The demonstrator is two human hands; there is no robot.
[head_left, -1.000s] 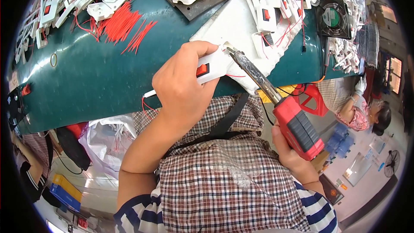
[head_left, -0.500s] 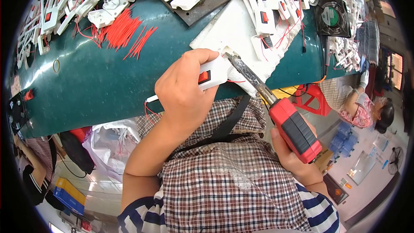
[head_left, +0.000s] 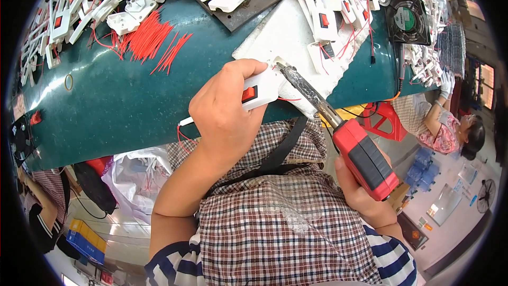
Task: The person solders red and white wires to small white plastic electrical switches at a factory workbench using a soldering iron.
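A workroom is shown in a wide, round-edged view, its margins lost in black; across the upper half a green table (head_left: pixel 106 111) is seen, its straight edge bent by the lens. Near its front edge a white foam sheet (head_left: pixel 280 26) is laid, partly covered by switch units with red rockers and by loose red wires.

A white housing (head_left: pixel 269 89) with a red rocker switch is held over the table's front edge, just beside the foam sheet. It is clamped between the thumb and fingers of the left hand (head_left: pixel 227 106), by which its rear portion is hidden; a white lead (head_left: pixel 186 121) emerges beyond the hand.

A red-and-black soldering gun (head_left: pixel 366 159) is gripped by the right hand (head_left: pixel 362 198), whose fingers are largely concealed behind the tool's body. The tip is brought to the far end of the housing; whether contact is made cannot be told at this scale.

A bundle of cut red wires (head_left: pixel 145 37) is spread at the upper left. White parts behind it are cut off by the upper border. A small black fan (head_left: pixel 407 20) is placed at the right. In the background, a co-worker (head_left: pixel 442 130) is seen tilted and distorted.
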